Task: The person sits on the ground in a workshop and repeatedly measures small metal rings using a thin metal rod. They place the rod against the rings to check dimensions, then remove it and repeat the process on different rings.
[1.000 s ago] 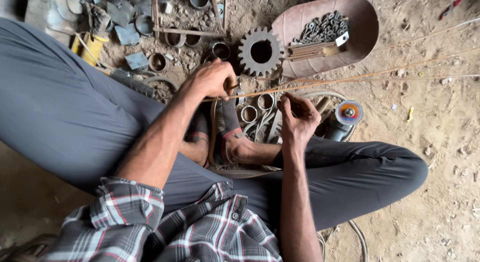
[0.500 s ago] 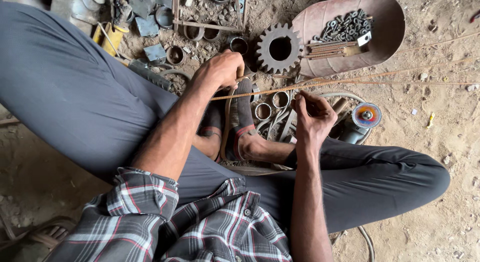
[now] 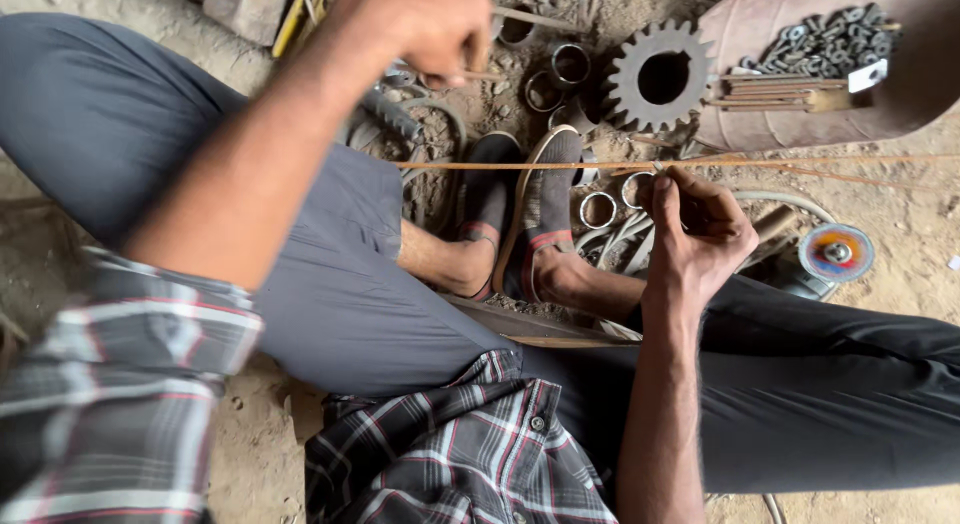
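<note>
I sit cross-legged on dirt ground. My right hand (image 3: 695, 234) pinches a bundle of thin brown rods (image 3: 560, 165) that runs level across the view above my shoes (image 3: 545, 214); the rods reach past the right edge. My left hand (image 3: 415, 24) is raised near the top of the view, fingers closed, with a short thin stick (image 3: 485, 76) poking out under the thumb. It is apart from the long rods. The left forearm crosses over my grey trouser leg (image 3: 120, 114).
A toothed gear wheel (image 3: 660, 79) lies beyond my feet. Right of it is a rusty pan (image 3: 740, 34) holding small metal parts and short rods. Metal rings (image 3: 598, 209) lie around my shoes, and a round abrasive disc (image 3: 836, 252) lies at the right.
My left hand has left the rods' left end and risen toward the top of the view. The camera has moved closer. My right hand stays on the rods.
</note>
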